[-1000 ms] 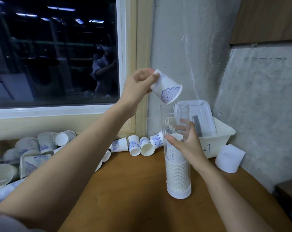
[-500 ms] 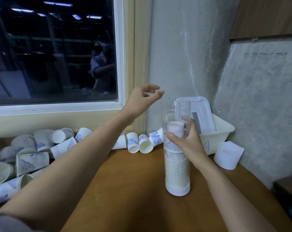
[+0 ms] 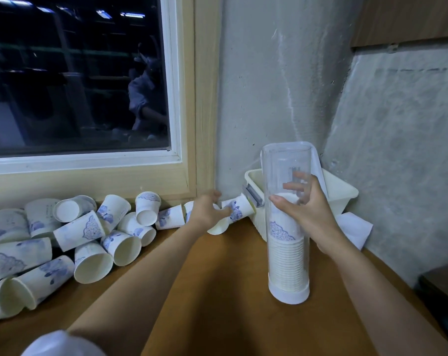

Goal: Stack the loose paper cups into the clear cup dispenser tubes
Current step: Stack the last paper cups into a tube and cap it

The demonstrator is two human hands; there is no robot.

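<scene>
The task looks roughly half done. The clear cup dispenser tube [image 3: 287,160] stands upright on the wooden table [image 3: 230,291], and the nested stack of cups [image 3: 285,260] inside fills its lower half, rising from the white base cap [image 3: 288,295]. The top cup shows a blue floral print. The upper half is empty and open at the rim.

The right hand [image 3: 310,214] is wrapped around the tube at mid-height, steadying it. At 10 o'clock from the tube, the left hand [image 3: 207,210] reaches a paper cup [image 3: 239,206] lying on its side by the wall. Its fingers touch the cup, but I cannot tell whether they have closed on it.

Well over 12 loose cups [image 3: 89,235] lie tumbled at 9 o'clock under the window, so plenty remains. A white plastic bin [image 3: 343,194] sits at 12 o'clock, just behind the tube.
</scene>
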